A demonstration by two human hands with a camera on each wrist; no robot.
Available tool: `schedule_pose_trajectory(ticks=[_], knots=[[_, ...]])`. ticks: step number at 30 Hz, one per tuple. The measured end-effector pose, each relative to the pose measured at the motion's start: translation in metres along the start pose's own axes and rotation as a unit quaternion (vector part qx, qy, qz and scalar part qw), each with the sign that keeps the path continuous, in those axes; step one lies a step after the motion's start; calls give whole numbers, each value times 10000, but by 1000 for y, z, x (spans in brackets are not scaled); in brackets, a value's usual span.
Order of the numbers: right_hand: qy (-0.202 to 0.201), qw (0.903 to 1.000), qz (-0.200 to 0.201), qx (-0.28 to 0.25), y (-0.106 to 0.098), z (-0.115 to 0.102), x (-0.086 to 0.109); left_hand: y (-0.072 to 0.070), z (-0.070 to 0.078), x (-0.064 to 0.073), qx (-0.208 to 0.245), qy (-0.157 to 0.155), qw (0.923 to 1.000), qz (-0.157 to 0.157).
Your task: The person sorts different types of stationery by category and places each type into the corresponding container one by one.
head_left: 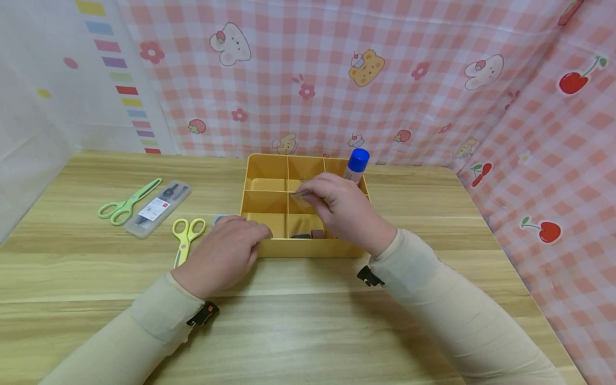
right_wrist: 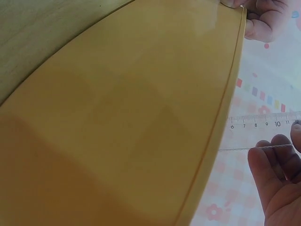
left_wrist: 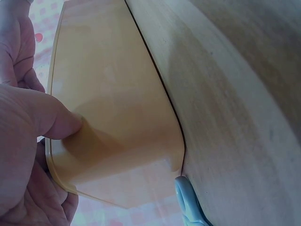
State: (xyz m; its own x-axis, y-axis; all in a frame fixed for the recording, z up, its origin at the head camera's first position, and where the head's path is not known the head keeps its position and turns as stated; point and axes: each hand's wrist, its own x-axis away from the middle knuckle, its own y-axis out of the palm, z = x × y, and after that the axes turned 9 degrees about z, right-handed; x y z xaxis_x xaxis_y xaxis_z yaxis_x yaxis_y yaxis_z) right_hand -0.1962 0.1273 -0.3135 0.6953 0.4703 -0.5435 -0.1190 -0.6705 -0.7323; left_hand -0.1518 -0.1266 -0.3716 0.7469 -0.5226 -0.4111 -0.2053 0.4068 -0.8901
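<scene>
A yellow divided storage box [head_left: 308, 247] stands on the table in front of me. My left hand [head_left: 231, 248] grips its front left corner, thumb [left_wrist: 61, 120] on the outer wall and fingers over the rim. Above the middle compartments, my right hand [head_left: 348, 211] pinches a clear ruler [right_wrist: 258, 121] with black markings; its lower part is hidden behind the box wall in the right wrist view. A glue stick [head_left: 358, 163] with a blue cap stands in the back right compartment. In the front middle compartment lie a small brownish-pink block [head_left: 316, 233] and a dark piece [head_left: 300, 236].
Left of the box lie green scissors [head_left: 126, 205], a clear case [head_left: 158, 208] with a compass inside, and yellow scissors [head_left: 185, 240] close by my left hand. A light blue rounded piece [left_wrist: 188, 202] rests beside the box corner. A checked pink cloth [head_left: 308, 69] hangs behind the table.
</scene>
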Motion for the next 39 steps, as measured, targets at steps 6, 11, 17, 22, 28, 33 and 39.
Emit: schedule_pose_trajectory(ticks=[6, 11, 17, 22, 28, 33, 39], knots=[[13, 10000, 27, 11, -3, -2, -1, -1, 1, 0, 12, -25, 10000, -19], [-152, 9996, 245, 24, -3, -1, -2, 0, 0, 0, 7, -4, 10000, 25], [-354, 9975, 610, -14, -2, 1, -4, 3, -2, 1, 1, 132, 9996, 248], [-313, 9974, 655, -27, -5, 0, -7, 3, -2, 2, 9, 143, 9996, 253], [-407, 9954, 864, -52, -8, 0, -11, 4, -2, 2, -15, 154, 9996, 254], [-440, 9944, 959, -57, -11, -1, -15, 3, -2, 2, -12, 112, 9997, 207], [-336, 9925, 1171, -55, -11, 4, -23, 3, -2, 2, -17, 64, 9999, 155]])
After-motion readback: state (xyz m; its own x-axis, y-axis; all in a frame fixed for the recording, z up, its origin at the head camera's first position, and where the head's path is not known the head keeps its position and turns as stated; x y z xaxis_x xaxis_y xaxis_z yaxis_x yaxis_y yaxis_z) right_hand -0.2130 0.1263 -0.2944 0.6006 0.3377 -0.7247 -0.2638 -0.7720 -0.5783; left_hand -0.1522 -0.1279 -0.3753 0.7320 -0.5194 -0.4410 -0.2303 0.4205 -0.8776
